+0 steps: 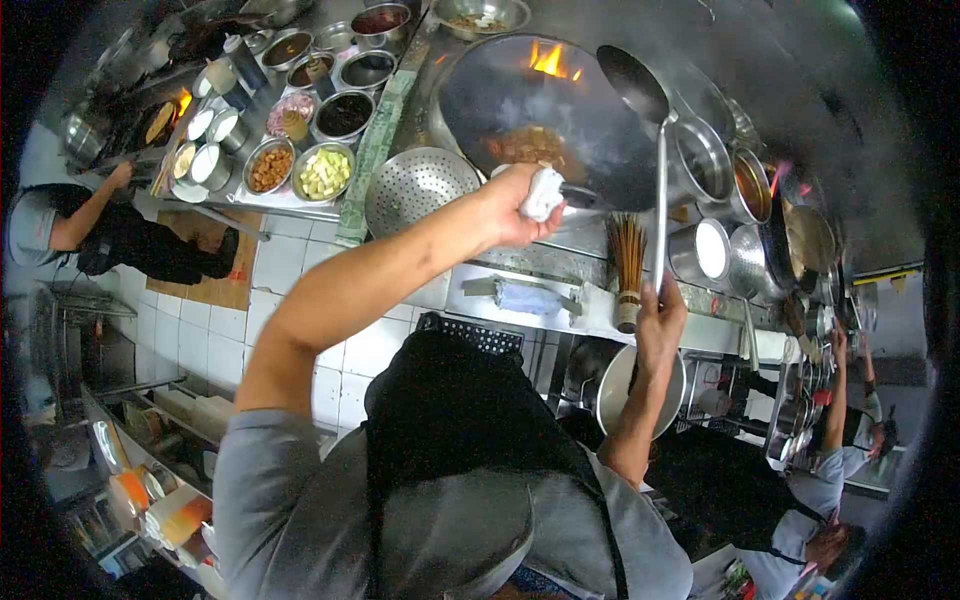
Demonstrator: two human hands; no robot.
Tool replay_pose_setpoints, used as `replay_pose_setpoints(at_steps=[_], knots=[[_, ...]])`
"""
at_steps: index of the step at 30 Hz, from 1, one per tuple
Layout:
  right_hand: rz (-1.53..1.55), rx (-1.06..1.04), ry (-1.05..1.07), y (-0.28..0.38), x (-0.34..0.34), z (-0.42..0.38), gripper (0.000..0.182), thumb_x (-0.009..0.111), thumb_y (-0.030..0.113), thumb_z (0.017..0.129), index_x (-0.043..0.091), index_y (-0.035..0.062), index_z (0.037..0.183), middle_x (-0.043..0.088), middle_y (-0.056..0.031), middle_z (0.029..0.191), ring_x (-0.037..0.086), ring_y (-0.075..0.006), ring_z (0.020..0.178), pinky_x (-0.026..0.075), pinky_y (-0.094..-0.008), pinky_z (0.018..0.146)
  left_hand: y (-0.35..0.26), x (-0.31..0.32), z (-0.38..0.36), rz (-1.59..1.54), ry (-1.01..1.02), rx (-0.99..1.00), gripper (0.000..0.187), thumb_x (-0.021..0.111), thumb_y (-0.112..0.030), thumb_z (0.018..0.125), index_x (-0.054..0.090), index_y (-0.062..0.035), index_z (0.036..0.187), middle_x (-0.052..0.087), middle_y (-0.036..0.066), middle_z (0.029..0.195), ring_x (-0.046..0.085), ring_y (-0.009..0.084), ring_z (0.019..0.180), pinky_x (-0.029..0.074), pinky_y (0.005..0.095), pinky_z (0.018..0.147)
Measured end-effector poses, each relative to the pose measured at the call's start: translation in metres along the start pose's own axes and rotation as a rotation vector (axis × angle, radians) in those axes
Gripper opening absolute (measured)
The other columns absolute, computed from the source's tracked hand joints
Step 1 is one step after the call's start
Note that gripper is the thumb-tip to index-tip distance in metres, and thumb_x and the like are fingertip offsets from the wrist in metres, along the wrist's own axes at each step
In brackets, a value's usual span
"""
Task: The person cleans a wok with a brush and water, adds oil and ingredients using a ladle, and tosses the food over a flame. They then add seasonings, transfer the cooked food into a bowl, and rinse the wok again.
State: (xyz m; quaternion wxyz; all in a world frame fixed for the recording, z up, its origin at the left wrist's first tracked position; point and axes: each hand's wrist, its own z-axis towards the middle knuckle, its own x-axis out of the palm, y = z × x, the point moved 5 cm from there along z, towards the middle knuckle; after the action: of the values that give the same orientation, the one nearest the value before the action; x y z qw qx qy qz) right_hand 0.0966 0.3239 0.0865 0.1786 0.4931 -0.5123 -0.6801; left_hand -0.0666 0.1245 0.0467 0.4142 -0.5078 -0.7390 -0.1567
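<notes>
My left hand (pixel 512 207) is closed around a folded white cloth (pixel 543 195) at the near rim of a dark wok (pixel 480 95). The wok is tilted, with a brown mass of food (pixel 530 147) low in it and some smoke above. Flames (pixel 548 60) show at its far edge. In my right hand (pixel 660 325) is the long handle of a ladle (pixel 635 82), its dark bowl raised beside the wok's right rim. A bamboo wok brush (pixel 627 265) stands just left of that hand.
A perforated strainer (pixel 415 195) sits left of the wok, near bowls of diced green pieces (pixel 323 173) and brown pieces (pixel 270 167). Metal pots (pixel 702 155) line the right. Co-workers stand at the far left (pixel 85 235) and right (pixel 740 490).
</notes>
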Motion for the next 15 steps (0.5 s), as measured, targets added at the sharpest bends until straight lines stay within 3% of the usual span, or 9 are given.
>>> replay_pose_setpoints(at_steps=[3,4,5,6,9,10,11,12,15], knots=[[0.17,-0.054,0.029,-0.029,0.023,0.014,0.036,0.057,0.012,0.093,0.052,-0.006,0.124,0.061,-0.0113,0.106,0.055,-0.0155,0.092,0.043,-0.0262,0.083,0.003,-0.045,0.057,-0.03,-0.024,0.121,0.016,0.053,-0.022,0.091,0.054,-0.006,0.09,0.058,0.01,0.078,0.059,0.0229,0.068,0.053,0.0355,0.055],[0.153,-0.154,0.013,-0.032,0.026,0.015,0.036,0.055,0.017,0.094,0.052,-0.0035,0.124,0.054,0.0021,0.077,0.043,-0.0048,0.061,0.034,-0.0214,0.051,0.001,-0.059,0.074,-0.042,-0.009,0.202,0.015,0.055,-0.021,0.09,0.054,-0.0057,0.09,0.058,0.01,0.078,0.059,0.0234,0.067,0.053,0.0364,0.055],[0.156,-0.164,0.003,-0.028,0.024,0.012,0.036,0.055,0.017,0.094,0.052,-0.0035,0.124,0.054,0.0021,0.077,0.043,-0.0048,0.061,0.034,-0.0214,0.051,0.009,-0.07,0.072,0.023,0.062,0.213,0.012,0.056,-0.019,0.089,0.054,-0.0065,0.089,0.058,0.01,0.077,0.059,0.0238,0.067,0.053,0.0369,0.054],[0.235,-0.08,0.021,-0.027,0.019,0.006,0.036,0.056,0.015,0.094,0.053,-0.0047,0.123,0.058,-0.0033,0.092,0.048,-0.0081,0.075,0.038,-0.0232,0.066,0.025,-0.08,0.064,0.072,-0.017,0.137,0.011,0.056,-0.018,0.088,0.054,-0.0076,0.088,0.058,0.01,0.072,0.058,0.0238,0.061,0.052,0.0374,0.05],[0.323,-0.082,-0.02,-0.019,0.009,0.005,0.032,0.057,0.014,0.092,0.055,-0.0051,0.118,0.064,-0.0073,0.091,0.056,-0.0099,0.077,0.045,-0.024,0.068,0.045,-0.075,0.007,0.163,-0.133,0.068,0.013,0.056,-0.02,0.086,0.054,-0.0078,0.084,0.057,0.009,0.064,0.054,0.0229,0.048,0.048,0.034,0.041],[0.321,0.004,0.034,-0.011,0.003,0.003,0.028,0.057,0.013,0.091,0.055,-0.004,0.114,0.062,-0.0066,0.081,0.056,-0.0108,0.067,0.046,-0.0239,0.06,0.036,-0.076,0.022,0.109,0.008,0.119,0.018,0.054,-0.024,0.087,0.054,-0.0065,0.083,0.056,0.009,0.064,0.055,0.0229,0.05,0.047,0.0321,0.041],[0.321,0.086,0.093,0.003,0.002,0.004,0.024,0.057,0.012,0.09,0.055,-0.003,0.11,0.059,-0.0059,0.071,0.056,-0.0116,0.058,0.046,-0.0239,0.053,0.024,-0.066,0.027,0.07,0.047,0.05,0.022,0.052,-0.026,0.088,0.054,-0.0045,0.084,0.056,0.01,0.067,0.056,0.0218,0.053,0.048,0.0311,0.042],[0.371,0.084,0.179,0.019,0.005,0.014,0.022,0.055,0.012,0.09,0.055,-0.0018,0.107,0.055,-0.005,0.064,0.053,-0.0129,0.051,0.044,-0.0246,0.047,0.008,-0.051,0.032,0.002,-0.04,0.106,0.024,0.05,-0.026,0.09,0.054,-0.0024,0.085,0.056,0.011,0.069,0.056,0.0205,0.055,0.048,0.0297,0.043],[0.263,0.062,0.346,0.064,0.007,0.054,0.016,0.05,0.014,0.091,0.055,0.0003,0.098,0.047,-0.0026,0.054,0.045,-0.0129,0.039,0.039,-0.0255,0.039,-0.016,-0.033,0.045,0.027,0.044,0.052,0.025,0.049,-0.028,0.091,0.053,-0.0027,0.091,0.057,0.014,0.076,0.056,0.0193,0.06,0.044,0.0256,0.043]])
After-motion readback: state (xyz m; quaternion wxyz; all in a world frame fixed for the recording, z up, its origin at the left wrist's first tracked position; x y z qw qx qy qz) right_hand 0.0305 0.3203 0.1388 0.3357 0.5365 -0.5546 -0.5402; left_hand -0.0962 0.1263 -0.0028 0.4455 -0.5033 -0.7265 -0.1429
